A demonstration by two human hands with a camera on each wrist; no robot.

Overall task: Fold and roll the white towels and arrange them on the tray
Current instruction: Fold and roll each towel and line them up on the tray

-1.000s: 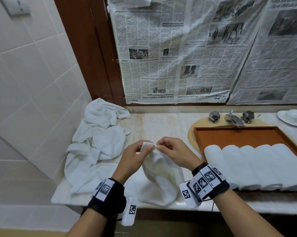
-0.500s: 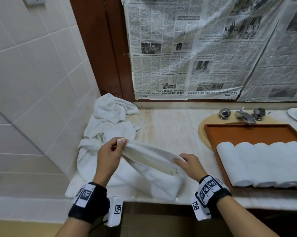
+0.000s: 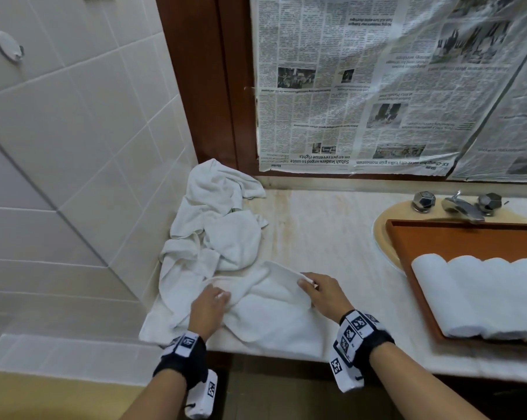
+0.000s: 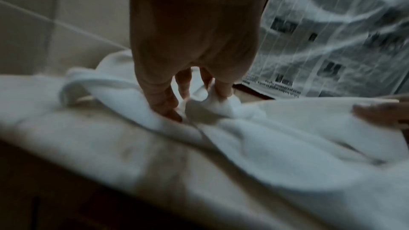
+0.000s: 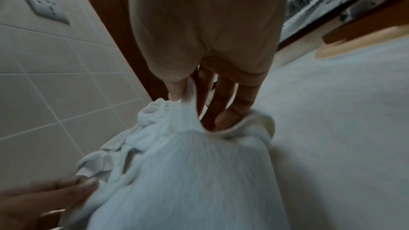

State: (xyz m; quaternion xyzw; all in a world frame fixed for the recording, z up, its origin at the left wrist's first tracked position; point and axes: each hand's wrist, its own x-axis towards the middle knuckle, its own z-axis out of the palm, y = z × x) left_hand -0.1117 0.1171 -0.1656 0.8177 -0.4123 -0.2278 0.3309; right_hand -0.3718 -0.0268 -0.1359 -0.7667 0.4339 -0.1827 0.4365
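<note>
A white towel [image 3: 271, 310] lies spread on the marble counter near its front edge. My left hand [image 3: 213, 301] pinches its left corner [image 4: 212, 104] down at the counter. My right hand [image 3: 313, 287] pinches the far right corner [image 5: 188, 111] between thumb and fingers. A heap of unfolded white towels [image 3: 213, 225] sits behind, against the tiled wall. On the right, an orange-brown tray [image 3: 438, 241] holds several rolled white towels [image 3: 480, 295] in a row.
The tray lies over a sink, with a chrome tap [image 3: 460, 207] and two knobs behind it. Newspaper [image 3: 377, 86] covers the mirror above the counter. The tiled wall [image 3: 59, 147] closes the left side. Bare marble counter [image 3: 325, 231] lies between heap and tray.
The hands went from holding the towel bunched together, to stretching it apart in the air, to laying it down on the counter. The head view has swung left.
</note>
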